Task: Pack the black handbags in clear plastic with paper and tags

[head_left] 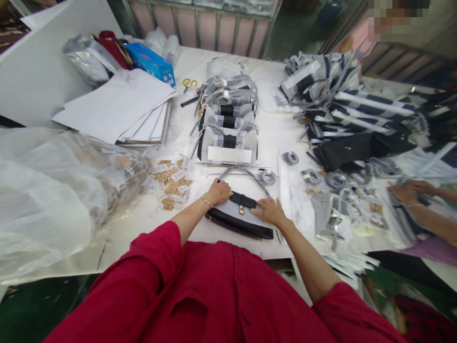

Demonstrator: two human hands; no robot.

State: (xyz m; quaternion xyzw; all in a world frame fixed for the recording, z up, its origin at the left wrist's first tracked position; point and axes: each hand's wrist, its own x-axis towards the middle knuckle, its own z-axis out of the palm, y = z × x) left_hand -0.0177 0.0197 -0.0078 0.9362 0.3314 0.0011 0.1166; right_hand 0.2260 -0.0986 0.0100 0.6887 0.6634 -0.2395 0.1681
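Note:
A black handbag [240, 226] lies on the white table in front of me, with grey wrapping over its front, a black flap strap and a gold clasp [242, 209]. Its handle [253, 176], wrapped in grey, arches away from me. At the bag's upper left corner, my left hand [218, 192] is closed on the edge, fingers curled. My right hand [270, 211] rests on the right side, its fingers stretched out towards the flap. A coiled grey-wrapped strap [267, 176] lies just beyond the handle.
Several wrapped bags [228, 138] stand in a row ahead. Paper tags [173, 183] and clear plastic bags [53, 190] lie left, below stacked white sheets [117, 107] and a blue box [152, 62]. More bags [357, 109] pile up right, near a co-worker's hands [410, 193].

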